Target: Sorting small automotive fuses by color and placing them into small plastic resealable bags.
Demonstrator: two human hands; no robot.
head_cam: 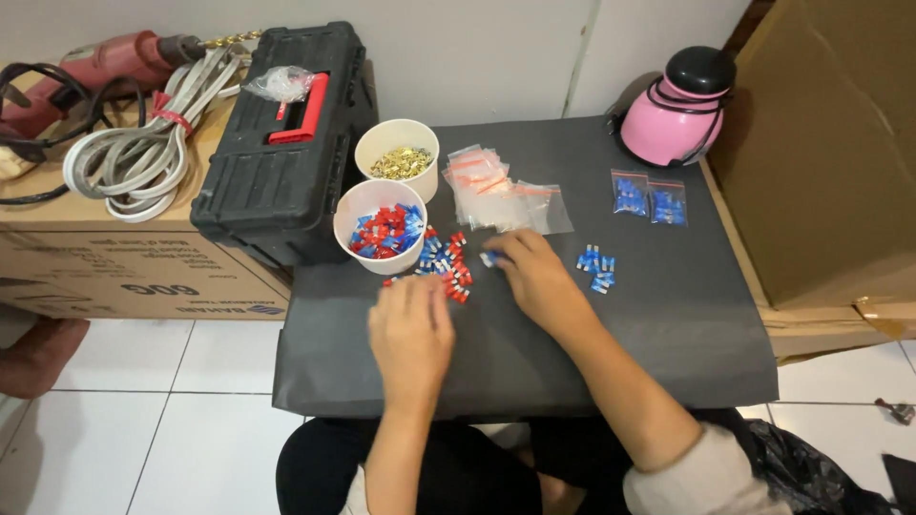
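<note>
My left hand rests palm down on the black mat, fingertips at the near edge of a loose pile of small red and blue connectors. My right hand lies just right of that pile, its fingertips pinching a small blue connector. A small group of blue connectors lies apart to the right of my right hand. Behind the pile stands a white cup of red and blue connectors, and behind that a white cup of brass-coloured pieces.
Empty clear zip bags are heaped behind the pile; two filled bags of blue pieces lie far right. A black toolbox, a coiled cable and a red drill sit left. A pink jug stands at the back right.
</note>
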